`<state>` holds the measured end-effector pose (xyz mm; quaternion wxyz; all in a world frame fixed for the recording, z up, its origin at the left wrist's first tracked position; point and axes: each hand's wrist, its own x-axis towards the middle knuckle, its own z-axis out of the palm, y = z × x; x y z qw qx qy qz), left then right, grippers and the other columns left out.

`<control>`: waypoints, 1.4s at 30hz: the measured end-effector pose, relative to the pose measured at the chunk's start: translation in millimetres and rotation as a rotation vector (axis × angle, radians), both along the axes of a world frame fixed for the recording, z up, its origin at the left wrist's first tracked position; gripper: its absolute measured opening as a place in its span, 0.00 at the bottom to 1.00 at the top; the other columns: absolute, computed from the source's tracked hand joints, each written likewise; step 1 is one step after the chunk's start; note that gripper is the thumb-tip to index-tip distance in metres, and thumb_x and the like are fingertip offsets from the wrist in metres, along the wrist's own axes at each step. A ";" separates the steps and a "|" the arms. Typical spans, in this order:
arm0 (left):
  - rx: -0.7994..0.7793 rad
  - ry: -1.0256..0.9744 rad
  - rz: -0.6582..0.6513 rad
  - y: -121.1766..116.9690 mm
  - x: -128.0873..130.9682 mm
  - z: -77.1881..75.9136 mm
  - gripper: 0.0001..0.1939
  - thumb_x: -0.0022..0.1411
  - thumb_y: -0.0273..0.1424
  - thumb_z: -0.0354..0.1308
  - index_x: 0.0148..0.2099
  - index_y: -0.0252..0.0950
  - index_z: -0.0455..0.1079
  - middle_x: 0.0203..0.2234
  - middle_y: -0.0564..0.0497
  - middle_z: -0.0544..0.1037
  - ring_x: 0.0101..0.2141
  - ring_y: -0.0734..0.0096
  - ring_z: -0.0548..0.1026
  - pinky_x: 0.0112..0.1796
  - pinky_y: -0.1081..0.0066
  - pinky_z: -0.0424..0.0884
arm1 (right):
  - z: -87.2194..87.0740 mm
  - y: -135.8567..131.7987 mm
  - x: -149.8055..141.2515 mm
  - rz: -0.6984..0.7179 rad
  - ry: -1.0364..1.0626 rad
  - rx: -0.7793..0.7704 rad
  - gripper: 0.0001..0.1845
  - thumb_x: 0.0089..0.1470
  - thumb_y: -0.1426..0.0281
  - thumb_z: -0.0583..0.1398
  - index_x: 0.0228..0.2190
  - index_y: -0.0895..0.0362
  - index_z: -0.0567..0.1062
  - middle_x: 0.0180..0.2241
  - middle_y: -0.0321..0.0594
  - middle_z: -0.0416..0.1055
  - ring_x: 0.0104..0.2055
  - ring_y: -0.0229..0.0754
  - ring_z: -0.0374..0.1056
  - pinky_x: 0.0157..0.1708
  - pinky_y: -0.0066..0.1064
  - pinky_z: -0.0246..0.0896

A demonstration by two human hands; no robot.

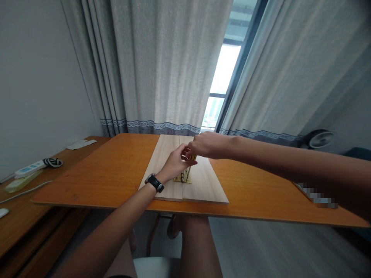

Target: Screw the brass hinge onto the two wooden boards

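Note:
A brass-coloured hinge (187, 180) lies across the seam between two pale wooden boards (205, 185). Above it a screwdriver (192, 158) with a yellow and black handle stands nearly upright, its thin shaft running down to the hinge's right leaf. My right hand (204, 144) is closed round the top of the handle, coming in from the right. My left hand (176, 161), with a black watch on the wrist, curls about the lower handle, its thumb crossing in front. The fingers partly hide the handle and the hinge's far part. Small screw heads on the hinge are hard to make out.
Both boards rest on an orange-brown table (116, 173). A side desk at left carries a power strip (33, 168), a coiled cable (53, 162) and white paper (81, 144). Curtains (171, 69) hang behind the table, and a fan (319, 138) stands at right.

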<state>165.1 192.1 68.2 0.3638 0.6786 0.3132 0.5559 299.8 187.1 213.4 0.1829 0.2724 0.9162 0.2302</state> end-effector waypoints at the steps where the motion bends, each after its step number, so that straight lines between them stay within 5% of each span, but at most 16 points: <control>1: -0.009 -0.026 0.041 -0.3 2.3 -1.4 0.19 0.51 0.35 0.73 0.41 0.32 0.72 0.35 0.47 0.78 0.36 0.66 0.76 0.37 0.68 0.71 | 0.2 -0.8 -2.3 -0.031 -0.014 0.008 0.15 0.64 0.73 0.55 0.36 0.66 0.81 0.28 0.51 0.77 0.30 0.47 0.72 0.28 0.34 0.55; 4: -0.078 -0.149 0.010 -2.0 3.2 -4.8 0.17 0.53 0.38 0.71 0.37 0.30 0.73 0.31 0.48 0.78 0.33 0.68 0.76 0.38 0.67 0.72 | 2.6 -1.4 -2.8 -0.087 0.062 -0.092 0.14 0.64 0.69 0.56 0.42 0.65 0.79 0.33 0.51 0.78 0.33 0.46 0.72 0.29 0.33 0.56; 7: -0.145 -0.195 -0.182 -6.3 -5.3 -3.6 0.19 0.55 0.39 0.70 0.42 0.29 0.75 0.36 0.43 0.80 0.37 0.64 0.78 0.44 0.63 0.72 | 5.1 -1.1 3.5 -0.013 0.168 -0.234 0.11 0.60 0.76 0.59 0.44 0.63 0.77 0.41 0.49 0.77 0.38 0.42 0.71 0.33 0.30 0.58; 10: -0.167 -0.144 -0.285 -12.1 -13.2 1.1 0.18 0.59 0.38 0.67 0.46 0.29 0.76 0.40 0.41 0.81 0.44 0.61 0.78 0.48 0.61 0.71 | 3.6 -3.6 6.4 0.004 0.157 -0.181 0.10 0.61 0.78 0.57 0.40 0.64 0.78 0.37 0.49 0.77 0.35 0.40 0.70 0.30 0.29 0.56; 13: -0.114 -0.141 -0.205 -16.5 -10.9 4.3 0.19 0.56 0.32 0.69 0.50 0.32 0.75 0.41 0.44 0.81 0.43 0.64 0.77 0.47 0.65 0.71 | -1.9 -8.0 1.0 -0.083 0.128 -0.044 0.22 0.68 0.63 0.52 0.35 0.64 0.80 0.28 0.49 0.75 0.28 0.42 0.68 0.26 0.31 0.50; 16: -0.077 -0.199 -0.068 -16.5 -1.4 4.9 0.18 0.49 0.28 0.72 0.44 0.32 0.76 0.32 0.50 0.79 0.34 0.69 0.77 0.38 0.69 0.73 | -6.7 -9.7 -4.2 -0.135 0.145 0.042 0.30 0.68 0.57 0.47 0.31 0.63 0.80 0.26 0.50 0.74 0.28 0.45 0.69 0.26 0.33 0.51; 21: -0.157 -0.221 -0.078 -11.2 2.4 7.5 0.17 0.46 0.36 0.75 0.34 0.29 0.77 0.29 0.47 0.80 0.32 0.67 0.78 0.39 0.65 0.73 | -6.2 -0.2 11.1 0.110 0.243 -0.213 0.15 0.64 0.70 0.57 0.49 0.63 0.75 0.44 0.50 0.74 0.36 0.41 0.71 0.33 0.32 0.60; 26: -0.239 -0.197 -0.259 -15.0 -4.9 9.2 0.22 0.54 0.41 0.71 0.45 0.29 0.76 0.40 0.39 0.82 0.45 0.59 0.79 0.50 0.59 0.70 | -8.1 7.0 18.7 0.204 0.210 -0.139 0.11 0.63 0.77 0.56 0.42 0.66 0.78 0.40 0.50 0.75 0.36 0.41 0.70 0.37 0.33 0.61; 29: -0.256 -0.235 -0.151 -16.9 0.2 5.0 0.25 0.52 0.33 0.73 0.50 0.33 0.70 0.40 0.42 0.81 0.43 0.62 0.79 0.45 0.63 0.72 | -12.6 6.8 6.2 0.048 0.201 -0.051 0.17 0.67 0.68 0.54 0.37 0.67 0.78 0.32 0.50 0.75 0.30 0.41 0.68 0.29 0.33 0.56; 32: -0.163 -0.213 0.098 -13.8 8.6 0.6 0.20 0.48 0.31 0.74 0.41 0.33 0.71 0.31 0.49 0.80 0.34 0.67 0.79 0.36 0.69 0.73 | -14.6 5.9 -2.9 -0.130 0.198 -0.024 0.27 0.69 0.61 0.48 0.34 0.65 0.78 0.26 0.50 0.74 0.26 0.41 0.67 0.25 0.32 0.51; 34: -0.104 -0.174 0.135 -11.0 10.9 -0.3 0.17 0.48 0.33 0.74 0.36 0.32 0.72 0.27 0.51 0.78 0.31 0.68 0.77 0.34 0.70 0.72 | -12.9 6.1 -0.1 -0.156 0.170 -0.030 0.29 0.69 0.59 0.46 0.34 0.64 0.78 0.27 0.50 0.74 0.26 0.42 0.67 0.25 0.32 0.50; 39: -0.192 -0.172 -0.141 -11.3 0.2 3.8 0.18 0.53 0.36 0.72 0.42 0.29 0.76 0.35 0.43 0.82 0.37 0.63 0.80 0.44 0.63 0.73 | -3.0 13.3 24.6 0.106 0.175 -0.266 0.15 0.66 0.64 0.55 0.43 0.63 0.75 0.40 0.50 0.76 0.36 0.42 0.71 0.32 0.31 0.58; 42: -0.269 -0.143 -0.303 -15.4 -7.0 7.9 0.19 0.57 0.37 0.70 0.46 0.29 0.76 0.43 0.38 0.81 0.43 0.58 0.80 0.50 0.59 0.70 | 1.3 19.1 29.5 0.163 0.080 -0.203 0.12 0.66 0.68 0.54 0.39 0.62 0.76 0.37 0.48 0.77 0.34 0.42 0.69 0.31 0.32 0.54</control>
